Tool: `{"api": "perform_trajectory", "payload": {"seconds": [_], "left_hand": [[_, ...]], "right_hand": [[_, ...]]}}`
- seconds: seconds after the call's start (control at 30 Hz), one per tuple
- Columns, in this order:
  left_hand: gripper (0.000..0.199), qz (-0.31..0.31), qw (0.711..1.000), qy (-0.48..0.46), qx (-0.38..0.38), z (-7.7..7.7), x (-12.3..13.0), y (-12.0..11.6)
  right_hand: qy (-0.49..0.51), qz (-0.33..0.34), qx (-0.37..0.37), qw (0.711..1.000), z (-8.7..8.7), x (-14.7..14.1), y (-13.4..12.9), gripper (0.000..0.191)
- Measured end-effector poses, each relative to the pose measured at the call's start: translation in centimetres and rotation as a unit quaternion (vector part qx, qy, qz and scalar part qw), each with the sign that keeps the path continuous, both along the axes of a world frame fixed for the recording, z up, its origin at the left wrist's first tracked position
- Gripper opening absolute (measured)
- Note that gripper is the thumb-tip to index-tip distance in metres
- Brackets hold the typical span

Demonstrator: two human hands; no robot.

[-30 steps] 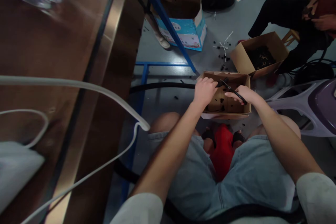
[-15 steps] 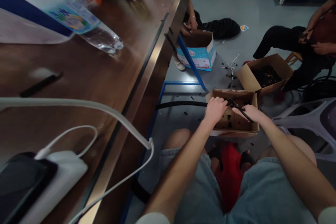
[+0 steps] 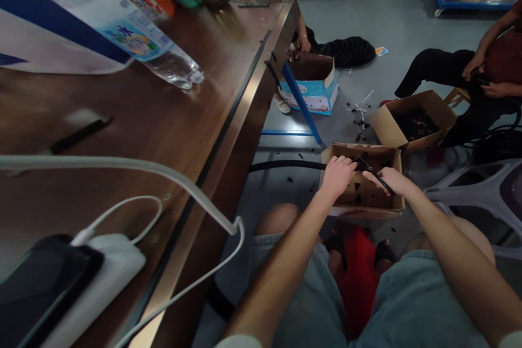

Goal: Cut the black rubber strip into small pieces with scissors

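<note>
My left hand [image 3: 339, 175] is closed around a long black tube [image 3: 289, 164], which comes in from under the table on the left. The tube's end lies at my fingertips, over an open cardboard box [image 3: 369, 212]. In my right hand [image 3: 389, 180] is a slim black-handled hand tool [image 3: 383, 182]; whether it is scissors or pliers I cannot tell. Its tip points left and meets the tube's end beside my left fingers. Small black pieces [image 3: 358, 187] lie in the box below both hands.
The wooden table [image 3: 228, 70] fills the left, carrying a clear bottle [image 3: 142, 43], a phone [image 3: 44, 283] and white cables. Two people sit nearby with a blue box [image 3: 314, 98] and a cardboard box [image 3: 428, 138]. A grey plastic stool [image 3: 468, 185] stands at right.
The whole view has shifted slightly, so things appear a little lower and further right. Both hands keep their holds at the tube's end. The person at right has moved their hands slightly.
</note>
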State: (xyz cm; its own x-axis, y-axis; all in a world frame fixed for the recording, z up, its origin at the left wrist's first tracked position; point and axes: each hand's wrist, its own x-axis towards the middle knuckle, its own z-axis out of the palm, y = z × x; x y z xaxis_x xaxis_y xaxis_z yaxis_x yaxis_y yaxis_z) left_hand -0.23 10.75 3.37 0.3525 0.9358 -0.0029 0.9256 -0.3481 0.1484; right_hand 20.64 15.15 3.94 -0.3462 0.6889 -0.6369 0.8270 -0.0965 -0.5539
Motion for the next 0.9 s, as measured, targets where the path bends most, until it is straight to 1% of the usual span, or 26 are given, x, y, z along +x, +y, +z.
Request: {"api": "perform_trajectory", "payload": {"seconds": [0.1,0.27,0.47,0.6,0.7,0.77,0.83,0.9], "left_hand": [[0.020,-0.005,1.000,-0.005,-0.011,0.0,0.3,-0.1],[0.021,0.004,1.000,-0.020,-0.016,0.1,0.6,-0.1],[0.021,0.009,0.999,-0.050,-0.008,-0.4,0.6,-0.1],[0.025,0.027,0.996,-0.080,-0.013,-0.5,0.6,0.0],[0.032,0.041,0.992,-0.114,-0.032,-0.2,0.8,0.0],[0.035,0.046,0.988,-0.137,-0.048,-0.1,0.8,0.0],[0.035,0.041,0.985,-0.153,-0.062,-0.1,0.9,-0.1],[0.033,0.022,0.984,-0.164,-0.070,-0.1,1.0,-0.2]], "right_hand": [[-0.004,-0.013,-0.002,1.000,-0.6,0.1,0.1,0.077],[0.004,-0.016,-0.002,1.000,-1.6,0.5,0.3,0.075],[0.001,-0.020,0.000,1.000,-1.3,0.6,0.5,0.075],[0.020,-0.044,0.018,0.999,-1.6,0.7,0.7,0.073],[0.051,-0.076,0.032,0.995,-2.1,0.7,0.8,0.071],[0.088,-0.104,0.030,0.990,-2.4,0.5,0.8,0.069],[0.143,-0.129,0.021,0.981,-2.5,0.1,0.8,0.066],[0.200,-0.151,0.013,0.968,-2.3,-0.3,0.7,0.061]]}}
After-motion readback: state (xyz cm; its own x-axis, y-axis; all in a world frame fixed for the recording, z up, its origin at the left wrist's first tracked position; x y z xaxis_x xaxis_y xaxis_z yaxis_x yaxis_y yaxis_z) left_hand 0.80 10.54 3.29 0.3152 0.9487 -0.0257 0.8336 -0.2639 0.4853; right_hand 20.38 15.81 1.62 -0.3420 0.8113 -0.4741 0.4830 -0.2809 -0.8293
